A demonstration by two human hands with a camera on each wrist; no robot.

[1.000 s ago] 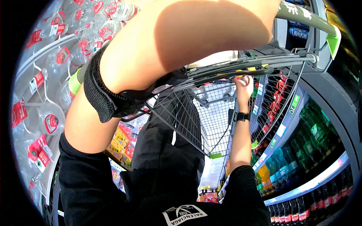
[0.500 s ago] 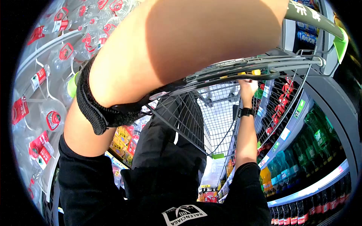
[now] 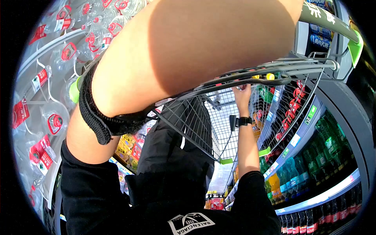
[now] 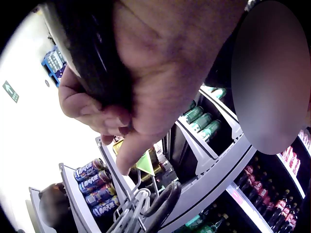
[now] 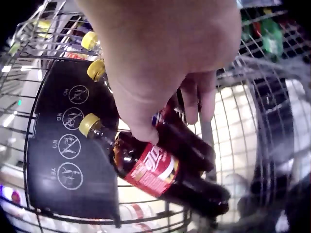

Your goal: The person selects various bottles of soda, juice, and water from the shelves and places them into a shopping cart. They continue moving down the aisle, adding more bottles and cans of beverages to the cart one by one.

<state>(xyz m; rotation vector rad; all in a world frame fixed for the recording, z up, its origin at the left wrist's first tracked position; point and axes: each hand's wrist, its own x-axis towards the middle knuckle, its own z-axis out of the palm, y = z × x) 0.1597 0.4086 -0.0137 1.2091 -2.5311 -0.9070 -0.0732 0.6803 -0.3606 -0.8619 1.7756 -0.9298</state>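
In the left wrist view my left hand (image 4: 165, 63) has its fingers curled round the dark bar of the cart handle (image 4: 92, 48). The head view shows the handle (image 3: 333, 21) at top right, but not that hand. Down inside the wire cart, my right hand (image 3: 243, 94) is small in the head view. In the right wrist view my right hand (image 5: 160, 63) holds a dark bottle (image 5: 187, 143) between thumb and fingers. Just below it lies a dark bottle with a red label (image 5: 154, 170) and yellow cap (image 5: 89, 124), tilted against it.
More yellow-capped bottles (image 5: 96, 70) stand beside a black panel (image 5: 70, 145) with printed signs. Shelves of green bottles (image 3: 329, 137) and dark bottles (image 3: 313, 219) run along the right. Large clear bottles with red handles (image 3: 55, 123) fill the left.
In the head view my right hand has moved left inside the cart and its forearm has swung with it. The handle has shifted slightly right in view.
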